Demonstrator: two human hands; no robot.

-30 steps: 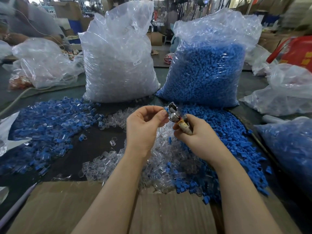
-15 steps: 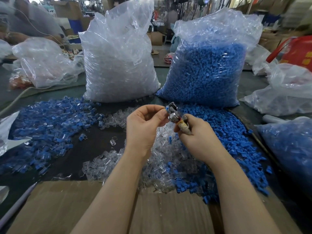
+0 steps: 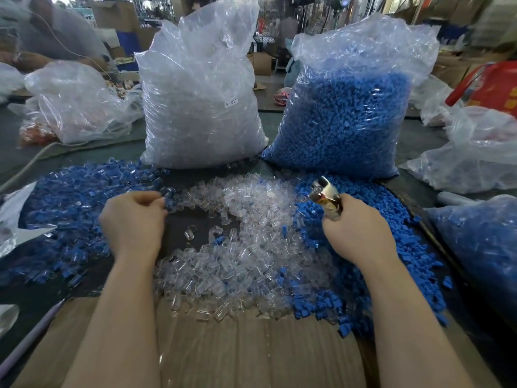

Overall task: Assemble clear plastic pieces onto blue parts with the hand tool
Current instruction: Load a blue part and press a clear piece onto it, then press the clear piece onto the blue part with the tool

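Note:
My right hand [image 3: 355, 231] grips a small metal hand tool [image 3: 326, 196], its silver jaws pointing up and left over the loose blue parts [image 3: 361, 278]. My left hand [image 3: 133, 219] hovers at the edge of the pile of assembled blue-and-clear pieces [image 3: 67, 203], fingers curled, fingertips pinching an assembled piece [image 3: 169, 201]. A spread of loose clear plastic pieces [image 3: 240, 253] lies between both hands on the dark table.
A tall bag of clear pieces [image 3: 201, 99] and a tall bag of blue parts [image 3: 347, 113] stand behind the piles. More plastic bags lie at the left [image 3: 75, 107] and right [image 3: 475, 152]. A cardboard sheet [image 3: 223, 351] covers the near edge.
My hands have separated: the left swung left and down to the assembled pile with a piece, and the right moved right with the tool.

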